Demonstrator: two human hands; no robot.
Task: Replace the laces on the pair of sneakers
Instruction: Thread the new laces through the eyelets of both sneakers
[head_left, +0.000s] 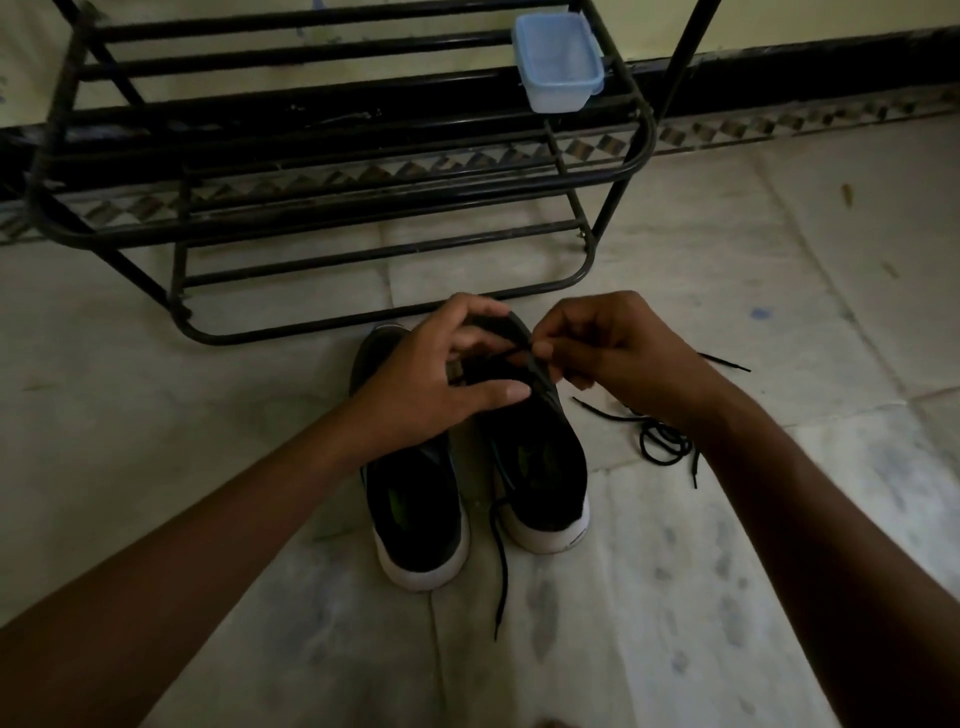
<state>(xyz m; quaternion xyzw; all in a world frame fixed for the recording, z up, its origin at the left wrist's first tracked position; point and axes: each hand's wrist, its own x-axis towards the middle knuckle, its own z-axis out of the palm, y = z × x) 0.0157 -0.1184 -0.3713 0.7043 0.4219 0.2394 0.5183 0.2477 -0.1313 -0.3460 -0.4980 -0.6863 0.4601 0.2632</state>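
The black white-soled sneaker (540, 467) on the right stands on the pale tiled floor (779, 312), heel toward me, beside its matching left sneaker (415, 509). I have the left hand (431, 374) curled round its front and the right hand (613, 353) pinching a thin black lace (501, 566) at the eyelets. A second black lace (665, 441) lies coiled nearby. Behind stands a black metal tube rack (363, 171) bearing a translucent blue plastic box (558, 62).

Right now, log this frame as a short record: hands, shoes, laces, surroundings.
left hand: holds front of the worked sneaker
right hand: pinches lace at that sneaker's front
other sneaker: beside it on the floor
lace end: trails from worked sneaker toward camera
spare lace: coiled on floor by right forearm
background: black rack with plastic container
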